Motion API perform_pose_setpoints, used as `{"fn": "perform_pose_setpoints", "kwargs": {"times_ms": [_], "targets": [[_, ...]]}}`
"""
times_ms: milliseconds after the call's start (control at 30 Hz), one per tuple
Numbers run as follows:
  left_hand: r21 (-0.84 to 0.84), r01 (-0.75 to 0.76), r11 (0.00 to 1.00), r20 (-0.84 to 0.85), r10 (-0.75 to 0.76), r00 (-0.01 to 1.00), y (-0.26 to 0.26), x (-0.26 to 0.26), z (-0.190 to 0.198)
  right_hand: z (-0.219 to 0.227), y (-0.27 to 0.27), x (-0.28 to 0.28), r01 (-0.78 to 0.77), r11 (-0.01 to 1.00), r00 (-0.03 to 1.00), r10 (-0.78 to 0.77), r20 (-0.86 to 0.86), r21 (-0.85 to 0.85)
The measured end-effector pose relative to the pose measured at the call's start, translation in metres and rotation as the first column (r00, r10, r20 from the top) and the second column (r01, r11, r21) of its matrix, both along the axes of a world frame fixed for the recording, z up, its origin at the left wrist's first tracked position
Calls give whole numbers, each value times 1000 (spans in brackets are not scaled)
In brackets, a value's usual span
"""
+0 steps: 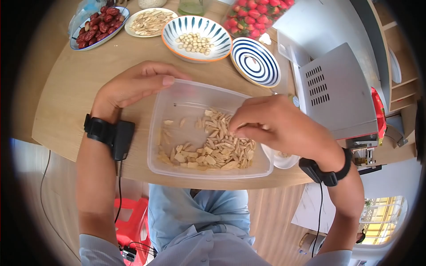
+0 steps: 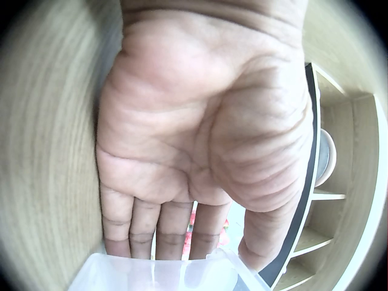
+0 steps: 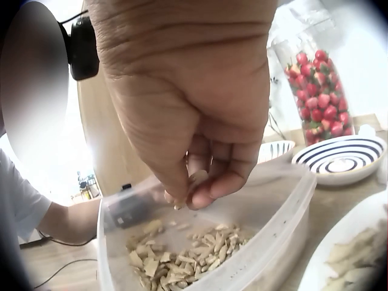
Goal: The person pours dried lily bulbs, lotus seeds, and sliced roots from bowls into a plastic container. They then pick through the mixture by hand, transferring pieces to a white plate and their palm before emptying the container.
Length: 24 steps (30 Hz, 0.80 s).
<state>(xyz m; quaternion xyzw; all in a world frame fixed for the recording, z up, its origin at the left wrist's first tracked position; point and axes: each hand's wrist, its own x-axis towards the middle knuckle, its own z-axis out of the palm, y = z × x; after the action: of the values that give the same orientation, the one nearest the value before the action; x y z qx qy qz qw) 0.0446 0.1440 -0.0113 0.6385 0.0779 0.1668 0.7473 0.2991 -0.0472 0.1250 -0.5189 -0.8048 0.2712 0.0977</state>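
Observation:
A translucent plastic box [image 1: 177, 128] on the table holds a heap of pale beige dried slices [image 1: 217, 142], some broad and flat, others narrow. Over its right half, my right hand [image 1: 277, 122] pinches a few pale dried slices [image 3: 197, 177] between thumb and bent fingertips. My left hand [image 1: 137, 84] touches the box's far left corner. Its thumb lies at the rim; the extended fingers [image 2: 174, 230] reach along the outside wall, palm facing the left wrist camera.
Behind the box stand an oval dish of red dates [image 1: 100, 29], a plate of thin slices [image 1: 148, 22], a bowl of round pale seeds [image 1: 173, 46] and a blue-ringed bowl [image 1: 266, 73]. Strawberries [image 1: 255, 17] fill a clear container. A white dish [image 3: 315, 267] of pale pieces sits right of the box.

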Motion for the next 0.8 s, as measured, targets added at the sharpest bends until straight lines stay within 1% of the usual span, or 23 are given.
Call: {"fn": "perform_pose_setpoints", "kwargs": {"times_ms": [33, 133, 167, 267, 300, 400, 433, 467, 533, 567, 633, 733, 800], "targets": [[-13, 13, 1000, 4, -13, 1000, 0, -1, 0, 6, -8, 7, 36, 997, 999, -34, -42, 63], [-12, 19, 1000, 3, -19, 1000, -1, -2, 4, 25, -37, 26, 252, 953, 967, -257, 3, 168], [-6, 13, 1000, 0, -13, 1000, -1, -3, 5, 24, -45, 39, 255, 946, 962, -270, 48, 202], [-39, 4, 999, 8, -4, 1000, 2, -3, -3, 20, -71, 60, 400, 903, 899, -420, 125, 156], [-37, -1, 999, 7, 1, 1000, 2, -2, -3, 11, -79, 70, 391, 904, 903, -413, 121, 174], [-40, -9, 999, -7, 9, 1000, 1, -3, -2, 16, -88, 78, 372, 921, 862, -390, 324, 117], [-41, -10, 999, -16, 9, 1000, 1, -3, 0, 23, -86, 74, 240, 956, 790, -292, 539, 166], [-41, -10, 999, -26, 9, 1000, 2, -3, 2, 27, -81, 69, 155, 957, 800, -267, 538, 245], [-34, -32, 999, -39, 31, 999, 1, -3, 2, 28, -69, 55, -14, 919, 813, -219, 540, 394], [-31, -39, 999, -45, 37, 998, 0, -2, 3, 25, -63, 47, -32, 931, 870, -153, 469, 363], [-44, -22, 999, -44, 20, 999, -1, -4, 7, 15, -47, 30, -78, 947, 950, -23, 311, 310], [-56, -14, 998, -32, 12, 999, -1, -4, 7, 0, -28, 15, -288, 952, 841, 200, 502, 103], [-62, -12, 998, -30, 10, 999, -2, -3, 5, -12, -25, 9, -308, 951, 777, 229, 586, 37]]}}
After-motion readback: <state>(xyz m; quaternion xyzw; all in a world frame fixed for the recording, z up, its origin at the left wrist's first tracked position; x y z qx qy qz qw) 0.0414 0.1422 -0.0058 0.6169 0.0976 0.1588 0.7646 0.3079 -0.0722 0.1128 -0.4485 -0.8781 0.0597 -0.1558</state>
